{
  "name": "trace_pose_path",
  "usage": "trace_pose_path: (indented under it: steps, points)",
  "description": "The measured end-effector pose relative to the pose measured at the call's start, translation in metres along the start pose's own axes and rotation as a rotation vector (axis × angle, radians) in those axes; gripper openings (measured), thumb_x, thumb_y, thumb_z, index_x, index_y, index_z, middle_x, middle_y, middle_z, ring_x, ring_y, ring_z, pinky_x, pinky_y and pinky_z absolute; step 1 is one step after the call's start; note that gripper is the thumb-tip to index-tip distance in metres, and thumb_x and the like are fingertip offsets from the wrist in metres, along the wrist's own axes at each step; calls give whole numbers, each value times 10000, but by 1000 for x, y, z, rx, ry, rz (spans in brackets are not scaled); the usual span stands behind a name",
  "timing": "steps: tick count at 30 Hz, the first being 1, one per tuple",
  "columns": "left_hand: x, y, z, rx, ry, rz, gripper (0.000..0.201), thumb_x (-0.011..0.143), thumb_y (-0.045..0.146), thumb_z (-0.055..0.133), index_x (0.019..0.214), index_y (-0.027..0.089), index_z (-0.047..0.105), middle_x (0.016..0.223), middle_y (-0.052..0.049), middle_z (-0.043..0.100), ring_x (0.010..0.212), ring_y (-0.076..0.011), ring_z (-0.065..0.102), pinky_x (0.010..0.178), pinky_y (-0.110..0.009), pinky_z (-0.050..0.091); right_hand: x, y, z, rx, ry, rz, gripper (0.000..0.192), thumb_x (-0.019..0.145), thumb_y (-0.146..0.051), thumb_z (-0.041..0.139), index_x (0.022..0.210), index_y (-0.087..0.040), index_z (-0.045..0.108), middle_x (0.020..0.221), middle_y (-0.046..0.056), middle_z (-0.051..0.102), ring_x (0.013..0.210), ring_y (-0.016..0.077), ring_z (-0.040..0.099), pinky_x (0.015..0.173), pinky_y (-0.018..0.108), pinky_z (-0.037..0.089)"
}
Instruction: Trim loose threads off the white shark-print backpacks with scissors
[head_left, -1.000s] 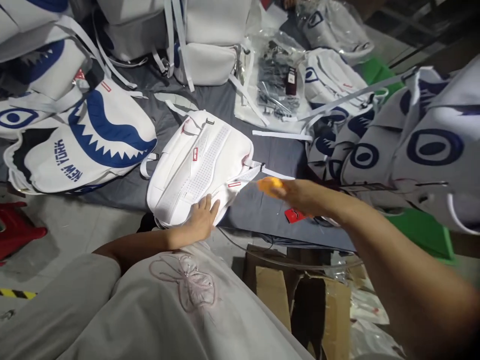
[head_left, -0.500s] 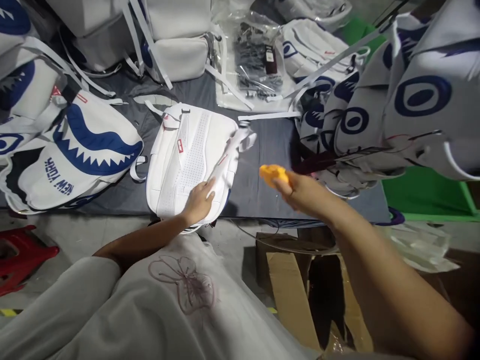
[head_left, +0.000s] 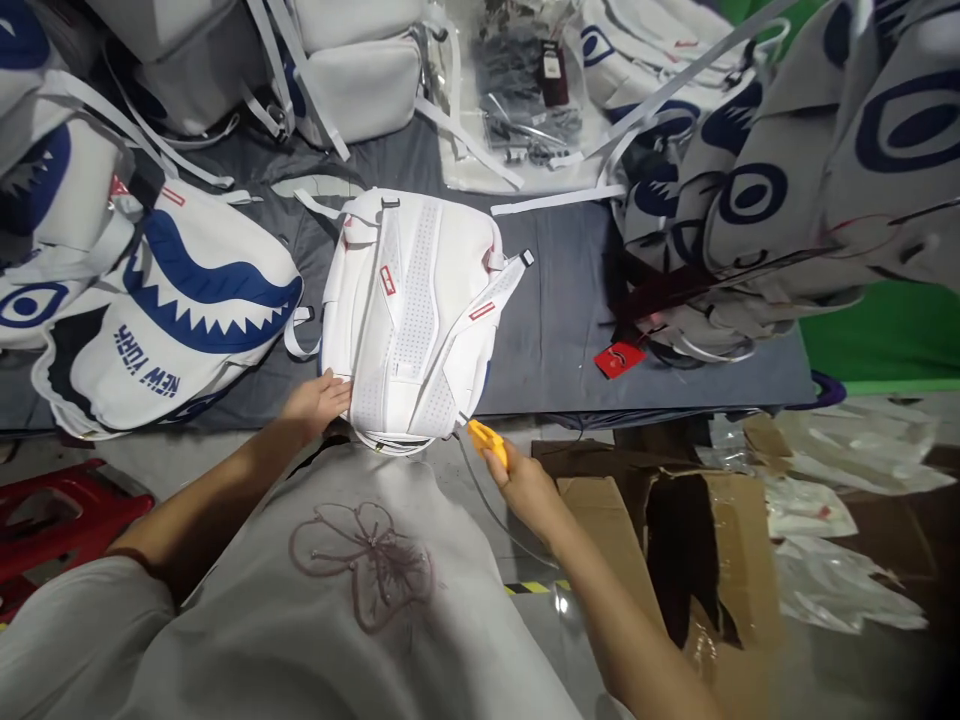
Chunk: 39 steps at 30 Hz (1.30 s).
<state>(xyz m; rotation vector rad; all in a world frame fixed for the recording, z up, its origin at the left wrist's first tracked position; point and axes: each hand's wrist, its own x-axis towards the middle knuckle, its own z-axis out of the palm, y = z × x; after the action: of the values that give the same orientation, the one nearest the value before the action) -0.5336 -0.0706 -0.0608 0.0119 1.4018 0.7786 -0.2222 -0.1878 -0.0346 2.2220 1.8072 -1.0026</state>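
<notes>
Since the earlier frame our right hand (head_left: 525, 485) has dropped from above the grey cloth to the near edge of the desk (head_left: 555, 330), and our left hand (head_left: 319, 402) has slid off the panel to the near left corner of the white perforated backpack (head_left: 416, 310), which now lies squarer to us.

Starting at the left, the white backpack printed with a blue shark mouth and "NEW YORK" lettering (head_left: 176, 320) lies flat toward the left edge, apart from our work. Our left hand comes next, fingers loosely curled against the white backpack's bottom left corner, steadying rather than clamping it. That backpack lies back-panel up at the near edge of the desk, its base overhanging toward us, straps spread across the panel. At its bottom right corner our right hand is closed around a small orange plastic tool (head_left: 487, 440), whose tip sits just beside the hem; whether it touches, we cannot tell.

We judge this to be trimming or finishing along the bottom seam. We would expect the next move to need a firm left-hand hold and a careful, shallow pass of the tool along the edge.
</notes>
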Motion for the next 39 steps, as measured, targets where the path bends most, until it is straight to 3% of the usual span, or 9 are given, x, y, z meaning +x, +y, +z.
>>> trace_pose_path:
  steps: [4, 9, 12, 15, 18, 27, 33, 39]
  points:
    - [19, -3, 11, -172, -245, -81, 510, 997, 406, 360, 1357, 61, 470, 1155, -211, 683, 1154, -300, 642, 1067, -467, 468, 11, -37, 15, 39, -75, -63, 365, 1017, -352, 362, 1257, -170, 567, 954, 92, 725, 863, 234, 683, 674, 267, 416]
    - [30, -14, 20, -244, -558, -188, 701, 975, 588, 280, 1391, 61, 477, 1172, -208, 688, 1215, -342, 599, 1106, -540, 391, -6, -35, 9, -264, -101, -9, 321, 1012, -404, 433, 1198, -190, 584, 779, 63, 700, 691, 220, 648, 558, 273, 248]
    - [39, -17, 23, -286, -722, -218, 762, 961, 637, 236, 1402, 64, 476, 1194, -209, 681, 1241, -341, 580, 1122, -534, 362, 0, -31, 16, -335, 6, 94, 307, 1013, -383, 448, 1205, -183, 580, 767, 59, 688, 647, 193, 610, 548, 284, 180]
    - [48, -17, 26, -298, -815, -276, 817, 941, 679, 235, 1397, 46, 476, 1205, -224, 672, 1250, -352, 570, 1128, -534, 346, 25, -30, 29, -293, 188, 228, 336, 1024, -356, 432, 1281, -164, 531, 817, 70, 684, 643, 174, 576, 554, 284, 168]
    - [55, -16, 31, -285, -838, -324, 855, 921, 711, 256, 1389, 30, 476, 1211, -237, 664, 1254, -363, 564, 1124, -535, 347, 52, -30, 35, -230, 270, 316, 345, 1037, -349, 392, 1286, -139, 505, 838, 84, 680, 667, 176, 570, 567, 284, 177]
    - [46, -17, 40, -157, -647, -201, 821, 899, 722, 341, 1409, 88, 450, 1216, -212, 664, 1281, -363, 541, 1095, -562, 386, 79, -24, 23, -274, 72, 272, 291, 1026, -335, 385, 1218, -144, 491, 904, 120, 703, 810, 235, 652, 590, 286, 267]
    - [31, -13, 38, -144, -616, -57, 727, 912, 671, 383, 1401, 139, 466, 1253, -179, 654, 1289, -341, 538, 1102, -542, 389, 68, -21, 25, -245, 135, 240, 313, 1039, -377, 363, 1208, -151, 498, 901, 119, 706, 808, 245, 661, 584, 296, 240]
    - [50, -7, 51, -164, -710, -32, 785, 905, 703, 362, 1385, 92, 474, 1238, -196, 661, 1306, -365, 515, 1108, -554, 370, 48, -23, 16, -169, 134, 290, 352, 1043, -408, 360, 1198, -131, 514, 918, 134, 698, 805, 236, 654, 583, 283, 253]
